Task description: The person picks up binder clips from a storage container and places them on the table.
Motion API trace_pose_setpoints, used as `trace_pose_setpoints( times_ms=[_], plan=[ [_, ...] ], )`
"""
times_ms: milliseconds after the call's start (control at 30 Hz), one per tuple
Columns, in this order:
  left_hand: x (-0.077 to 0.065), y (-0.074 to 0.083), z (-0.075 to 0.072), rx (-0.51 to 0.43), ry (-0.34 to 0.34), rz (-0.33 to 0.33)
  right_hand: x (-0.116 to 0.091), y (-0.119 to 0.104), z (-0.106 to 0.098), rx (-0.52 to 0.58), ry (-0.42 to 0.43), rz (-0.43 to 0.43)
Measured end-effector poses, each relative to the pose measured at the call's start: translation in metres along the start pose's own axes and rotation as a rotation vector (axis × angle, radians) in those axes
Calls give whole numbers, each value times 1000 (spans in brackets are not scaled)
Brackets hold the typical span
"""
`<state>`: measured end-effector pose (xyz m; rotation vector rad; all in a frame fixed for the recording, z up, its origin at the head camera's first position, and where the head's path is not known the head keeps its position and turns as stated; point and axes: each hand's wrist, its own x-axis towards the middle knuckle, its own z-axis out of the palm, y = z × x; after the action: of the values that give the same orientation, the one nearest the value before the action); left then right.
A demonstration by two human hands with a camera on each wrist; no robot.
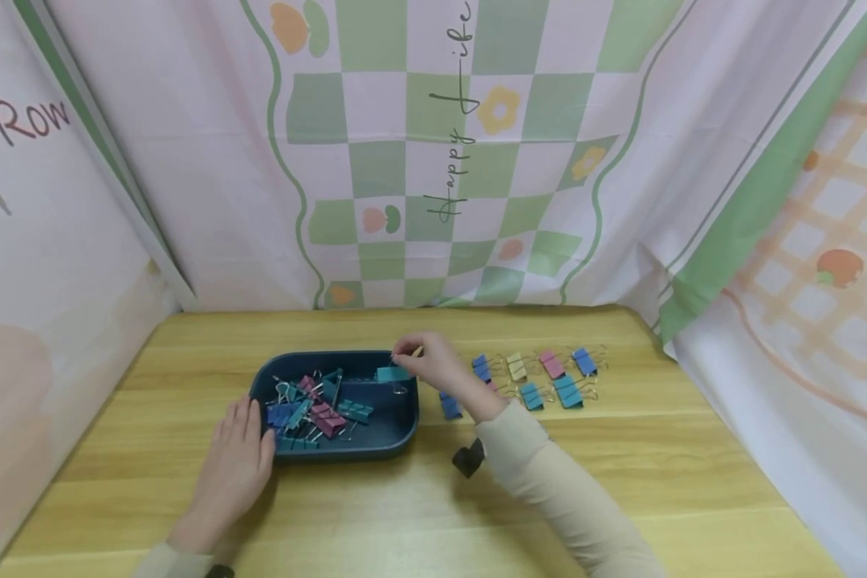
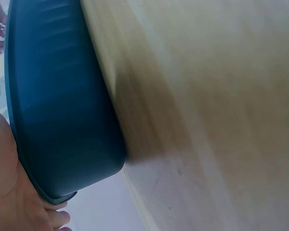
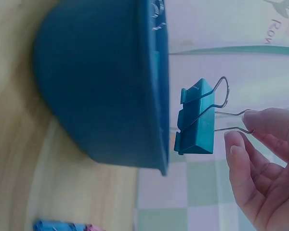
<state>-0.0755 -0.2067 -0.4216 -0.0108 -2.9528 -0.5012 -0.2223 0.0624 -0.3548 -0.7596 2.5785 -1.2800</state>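
Over the right end of a dark blue plastic tub (image 1: pixel 379 454), my right hand (image 1: pixel 433 365) pinches a teal binder clip (image 1: pixel 393 374) by one wire handle. In the right wrist view this binder clip (image 3: pixel 198 120) hangs just past the tub's rim, its other handle loose, with thumb and fingertips (image 3: pixel 248 120) on the wire. My left hand (image 1: pixel 237 457) rests against the tub's left end, fingers extended along the rim; the left wrist view shows the hand (image 2: pixel 19 192) at the tub's corner. A pile of blue, pink and teal binder clips (image 1: pixel 327 419) lies inside the tub's left half.
To the right of the tub, binder clips lie in two rows on the wooden table (image 1: pixel 376 522), among them a yellow clip (image 1: pixel 516 367), a pink clip (image 1: pixel 551 364) and a large teal clip (image 1: pixel 568 392). My right forearm overlaps part of the rows. Printed curtains (image 1: pixel 209 160) stand behind and at both sides.
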Motion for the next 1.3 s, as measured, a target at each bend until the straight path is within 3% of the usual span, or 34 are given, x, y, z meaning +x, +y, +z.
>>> trace_pose_setpoints(
  times_ms=[200,300,433,733,1000,1300],
  plan=[
    [-1,0,0,0,1,-3,-8,0,-18,71,25,92],
    [-1,-1,1,0,-2,-7,-11,1,-26,86,62,76],
    [-1,-1,0,2,-7,-14,-14,6,-39,34,119,29],
    [-1,-1,0,-1,-22,-16,-27,26,-74,6,201,21],
    [-1,-2,0,1,-12,-11,-43,42,-103,0,260,118],
    [-1,-2,1,1,-4,-10,-61,62,-133,-18,361,148]
  ],
)
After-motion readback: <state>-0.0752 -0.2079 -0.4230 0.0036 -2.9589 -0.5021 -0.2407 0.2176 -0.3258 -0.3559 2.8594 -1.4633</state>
